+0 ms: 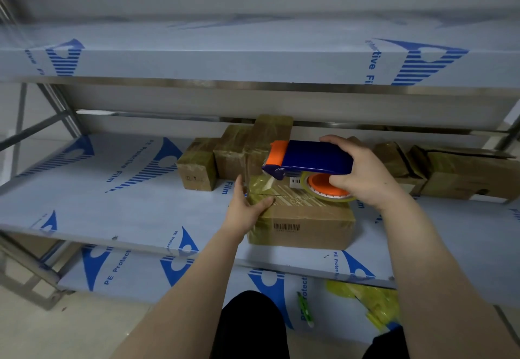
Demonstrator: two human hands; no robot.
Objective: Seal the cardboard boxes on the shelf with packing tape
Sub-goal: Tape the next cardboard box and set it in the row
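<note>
Head camera, film-covered shelf [112,190].

DESK: Hands, and hold on what?

FIELD: Right hand [365,173] wrapped round the rear of a blue-and-orange tape dispenser [312,159], held just above the front box [304,218]. Left hand [244,209] spread and gripping nothing, palm against the front box's left end, thumb laid on its top.

DESK: Lie of the box for the next pass?

FIELD: Straight ahead of both hands, near the shelf's front edge, long axis running left to right, top seam seemingly along it. Dispenser over the box's right half, orange blade end pointing left toward the left hand (the nearer of the two to that end). Judged from that: probably a run of tape along the long axis, with the left hand as anchor.

DESK: Anything unclear?

FIELD: Right part of the box's top hidden under the tape roll [326,187] and right hand. Any strip between blade and box too clear to make out. Behind the front box, taped boxes [239,150] partly tucked under the upper tier's lip. To its right, more boxes [450,173], sealed or not impossible to say. Below it, on the lower tier, yellow scrap [365,302] cut off by the right forearm.
</note>
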